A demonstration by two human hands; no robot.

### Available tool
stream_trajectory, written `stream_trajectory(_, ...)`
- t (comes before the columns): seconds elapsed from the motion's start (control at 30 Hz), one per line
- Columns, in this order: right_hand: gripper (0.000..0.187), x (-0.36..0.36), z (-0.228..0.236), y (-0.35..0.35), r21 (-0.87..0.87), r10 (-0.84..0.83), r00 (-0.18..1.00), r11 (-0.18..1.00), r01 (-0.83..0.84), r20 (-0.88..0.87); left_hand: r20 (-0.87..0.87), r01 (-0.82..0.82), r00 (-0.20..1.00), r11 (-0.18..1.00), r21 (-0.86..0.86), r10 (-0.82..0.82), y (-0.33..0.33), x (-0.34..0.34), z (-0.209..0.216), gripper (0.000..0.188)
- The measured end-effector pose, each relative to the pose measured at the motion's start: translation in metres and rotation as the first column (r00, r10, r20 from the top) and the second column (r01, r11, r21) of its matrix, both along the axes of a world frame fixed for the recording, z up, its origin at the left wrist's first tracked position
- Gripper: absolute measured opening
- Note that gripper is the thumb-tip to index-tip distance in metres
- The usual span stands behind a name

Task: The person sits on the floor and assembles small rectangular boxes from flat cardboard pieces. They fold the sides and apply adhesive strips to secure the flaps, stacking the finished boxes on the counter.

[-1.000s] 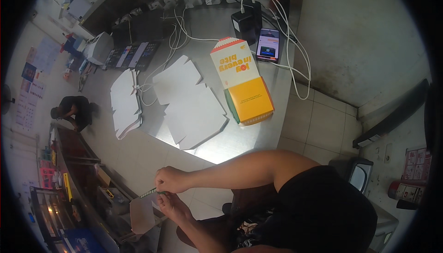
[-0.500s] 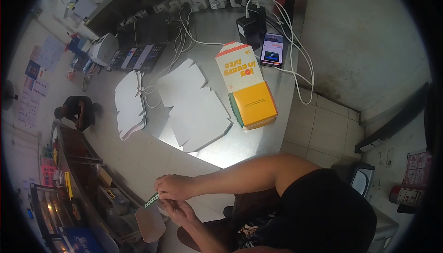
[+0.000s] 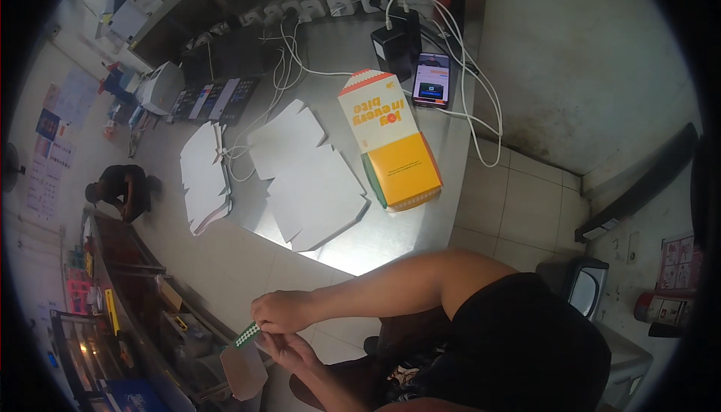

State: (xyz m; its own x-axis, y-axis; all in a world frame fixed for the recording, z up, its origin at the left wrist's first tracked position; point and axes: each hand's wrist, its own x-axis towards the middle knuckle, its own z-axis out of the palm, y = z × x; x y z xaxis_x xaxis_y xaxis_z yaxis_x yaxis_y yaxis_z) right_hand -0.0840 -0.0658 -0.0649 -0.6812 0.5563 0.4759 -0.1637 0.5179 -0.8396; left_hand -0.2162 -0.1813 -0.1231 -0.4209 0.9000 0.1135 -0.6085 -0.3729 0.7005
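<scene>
Both my hands are together off the table's near edge, at the lower left. My right hand (image 3: 282, 311), reaching in from the black sleeve, pinches a cardboard carton (image 3: 244, 374) by its green edge with a white pattern. Just below, my left hand (image 3: 293, 351) also has its fingers closed at that edge. The carton's pale brownish panel hangs below the green edge; part of the carton is hidden by my hands. On the metal table (image 3: 338, 263) stands a yellow, white and green carton (image 3: 405, 170), partly folded, its printed lid raised.
Left of that carton lie a large stack of flat white carton blanks (image 3: 312, 183) and a smaller stack (image 3: 204, 179). Behind are a phone (image 3: 432, 81), black adapters (image 3: 390, 50), loose white cables and tablets (image 3: 218, 100). A person in dark clothes (image 3: 128, 190) bends over at far left.
The view has shifted slightly, so the table's things appear a little further left. Both hands stay on the carton, its green edge now slightly lower and showing a little differently.
</scene>
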Motion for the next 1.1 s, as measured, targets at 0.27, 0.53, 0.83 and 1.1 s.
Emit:
stream_trajectory(0.27,0.014,0.007,0.005,0.000,-0.029,-0.014,0.999,0.999,0.014,0.029,-0.050,-0.021,0.999,0.998,-0.063,0.018,0.000,0.003,0.000,0.023)
stream_trajectory(0.53,0.011,0.005,0.003,-0.001,-0.059,-0.021,1.000,0.998,0.020,-0.010,0.005,0.000,1.000,0.995,-0.097,0.001,0.001,0.016,0.023,0.026)
stream_trajectory(0.83,0.019,0.008,-0.005,0.001,-0.018,-0.047,0.980,0.999,0.051,0.192,-0.149,-0.110,0.986,0.961,-0.254,0.073,-0.004,0.038,0.042,0.032)
stream_trajectory(1.1,0.060,0.018,0.012,-0.001,-0.217,0.182,0.899,0.971,-0.100,0.398,-0.674,-0.311,0.737,0.863,-0.398,-0.046,-0.024,0.007,0.021,0.017)
